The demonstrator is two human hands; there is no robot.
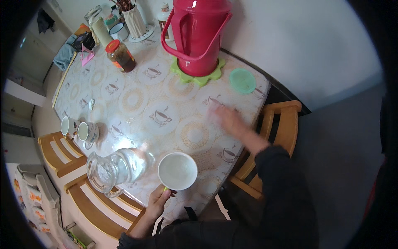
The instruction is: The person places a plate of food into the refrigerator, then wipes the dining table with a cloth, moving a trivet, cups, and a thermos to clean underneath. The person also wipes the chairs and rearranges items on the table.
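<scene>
My left hand [160, 200] is closed on the handle of a white cup [178, 171] near the table's front edge; the cup's pale inside faces up. Over the right part of the tablecloth [133, 99], my right hand [225, 119] is blurred; something pale and pinkish seems to be at its fingertips, but I cannot tell what. A clear glass pitcher [116, 169] with liquid stands left of the cup. Beyond my right hand lies a round mint-green lid or coaster [242, 81]. A large red thermos jug [197, 37] stands on a green flower-shaped mat [201, 80].
Two mugs [88, 131] [69, 126] stand at the table's left edge. A red-lidded jar [121, 57], a white vase [134, 21], an enamel mug [118, 31] and a white bottle [165, 21] stand towards the back. Wooden chairs [284, 124] [99, 211] flank the table.
</scene>
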